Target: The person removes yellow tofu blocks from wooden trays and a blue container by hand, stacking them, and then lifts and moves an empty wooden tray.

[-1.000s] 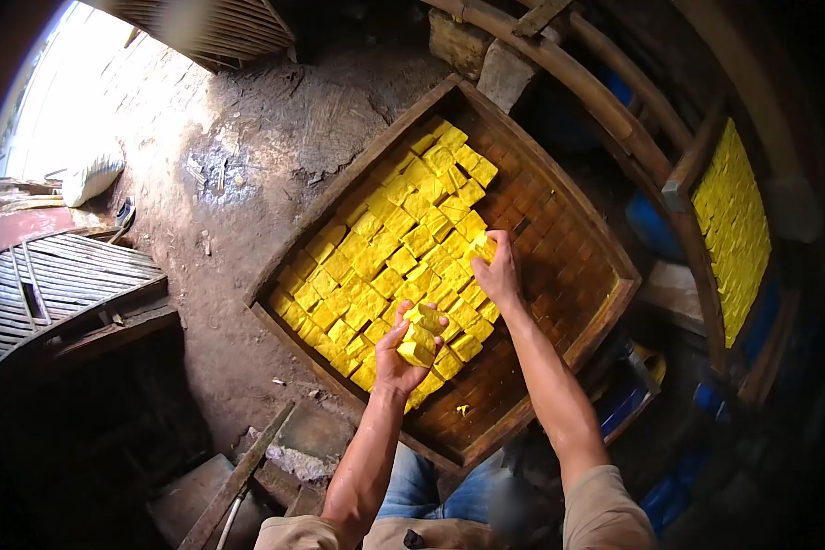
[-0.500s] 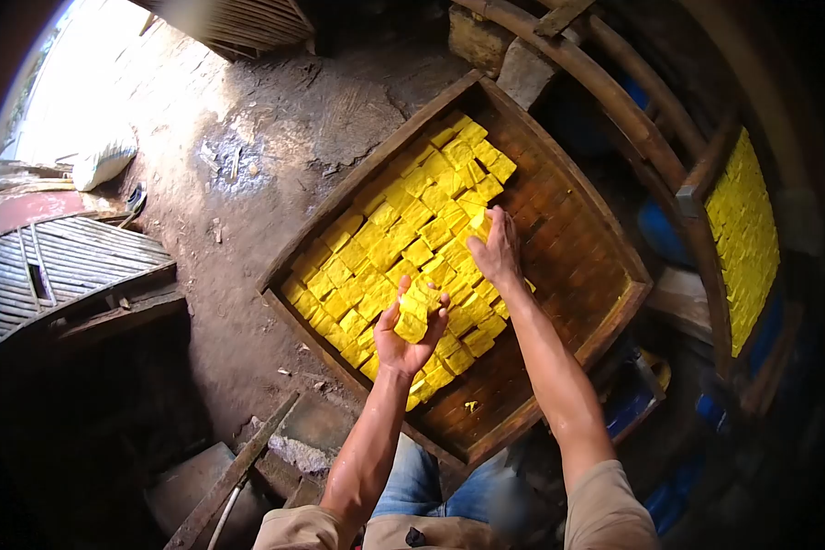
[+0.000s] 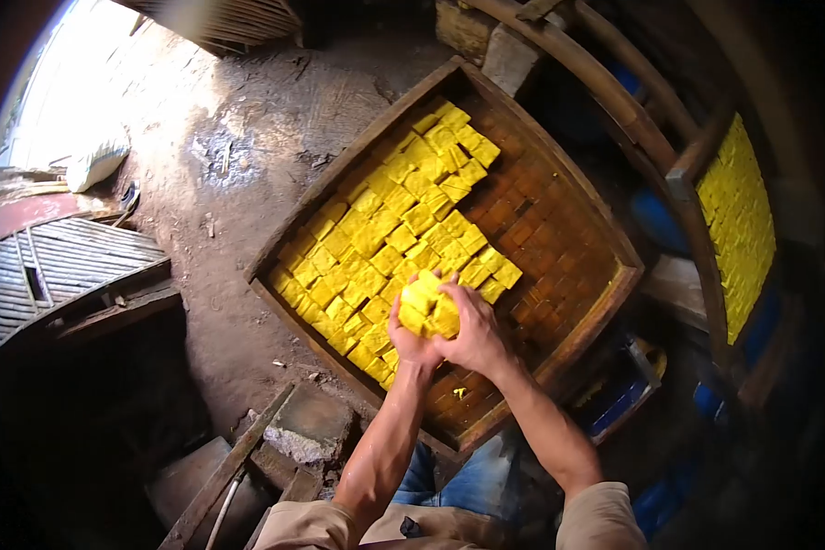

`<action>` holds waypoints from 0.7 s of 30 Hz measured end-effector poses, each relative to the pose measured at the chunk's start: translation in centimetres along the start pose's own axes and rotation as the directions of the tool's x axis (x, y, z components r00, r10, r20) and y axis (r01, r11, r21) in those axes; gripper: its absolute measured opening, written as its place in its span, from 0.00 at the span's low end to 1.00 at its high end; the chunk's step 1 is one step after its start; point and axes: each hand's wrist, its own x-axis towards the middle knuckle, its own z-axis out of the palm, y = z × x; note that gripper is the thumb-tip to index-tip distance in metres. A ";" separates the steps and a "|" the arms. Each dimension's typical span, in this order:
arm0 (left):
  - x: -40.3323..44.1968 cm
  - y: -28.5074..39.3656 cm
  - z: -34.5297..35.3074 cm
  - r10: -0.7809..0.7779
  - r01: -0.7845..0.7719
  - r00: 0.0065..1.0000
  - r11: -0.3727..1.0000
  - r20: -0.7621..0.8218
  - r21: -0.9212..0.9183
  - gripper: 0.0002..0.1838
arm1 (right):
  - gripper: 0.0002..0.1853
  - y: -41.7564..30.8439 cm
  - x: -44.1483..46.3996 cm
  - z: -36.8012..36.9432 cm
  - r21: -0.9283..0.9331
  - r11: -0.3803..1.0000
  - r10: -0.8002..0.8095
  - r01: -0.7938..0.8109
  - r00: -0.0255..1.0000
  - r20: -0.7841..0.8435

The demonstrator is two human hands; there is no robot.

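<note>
Several yellow tofu pieces [image 3: 423,298] are bunched between my two hands, just above the tray. My left hand [image 3: 414,350] cups them from below and from the left. My right hand [image 3: 475,332] closes over them from the right, its fingers bent around the pieces, and the two hands touch at the heels. Beneath lies a wooden tray [image 3: 559,247] with a woven bottom. Rows of yellow tofu blocks [image 3: 367,229] cover its left part, while brown weave shows on the right. A small yellow crumb [image 3: 460,392] lies near the tray's front corner.
Another tray of yellow tofu [image 3: 738,229] leans or stands at the right, beside curved wooden poles [image 3: 605,92]. Concrete blocks [image 3: 312,426] and a plank [image 3: 234,463] are at lower left. A slatted bamboo panel [image 3: 82,261] lies farther left.
My right hand has left the tray's tofu and come down-left to join my left hand. The bunch held is larger, and more of the tray bottom shows at the right.
</note>
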 end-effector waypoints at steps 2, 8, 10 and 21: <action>-0.9 0.5 -2.4 0.044 -0.055 0.993 0.994 -0.111 -0.096 0.27 | 0.35 2.5 -1.2 -0.1 0.587 0.771 0.210 -0.246 0.969 0.130; -3.4 2.1 -1.4 -0.108 0.095 0.991 0.985 -0.081 -0.143 0.27 | 0.19 14.2 -0.3 1.2 -0.350 0.927 -0.026 -0.136 0.906 -0.422; -3.8 2.1 0.6 -0.167 0.165 0.986 0.979 -0.009 -0.121 0.27 | 0.14 13.0 -0.6 1.5 -0.168 0.974 0.054 -0.154 0.873 -0.485; -4.7 3.1 1.7 -0.274 0.276 0.959 0.961 -0.074 0.016 0.30 | 0.21 12.8 3.6 2.6 -0.410 0.895 -0.015 -0.176 0.906 -0.423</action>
